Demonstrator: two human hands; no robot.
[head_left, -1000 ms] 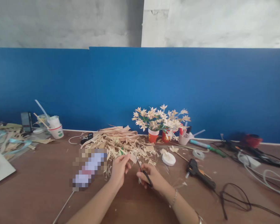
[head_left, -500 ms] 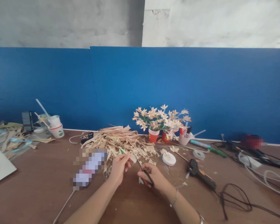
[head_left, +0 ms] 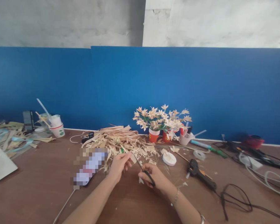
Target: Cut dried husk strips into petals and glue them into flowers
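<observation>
Black-handled scissors (head_left: 148,177) are gripped in my right hand (head_left: 152,175), their blades angled up and left. The blade tips reach a small pale strip (head_left: 133,158) that my left hand (head_left: 119,165) pinches between thumb and fingers; whether the blades are parted on it I cannot tell. Behind my hands spreads a heap of pale, dry husk-like strips (head_left: 121,140). A small pale scrap (head_left: 141,180) lies on the table below the scissors. Pale handmade-looking flowers (head_left: 162,118) stand in red paper cups (head_left: 154,136) beyond the heap.
A phone with a blurred screen (head_left: 90,168) lies left of my hands, its cable running forward. To the right are a white round lid (head_left: 169,158), a tape roll (head_left: 199,154) and a black glue gun (head_left: 202,175) with its cord. A blue partition (head_left: 177,77) stands behind the table.
Both hands stay almost in place, the left still pinching the pale strip and the right still on the scissors. The view has shifted very slightly.
</observation>
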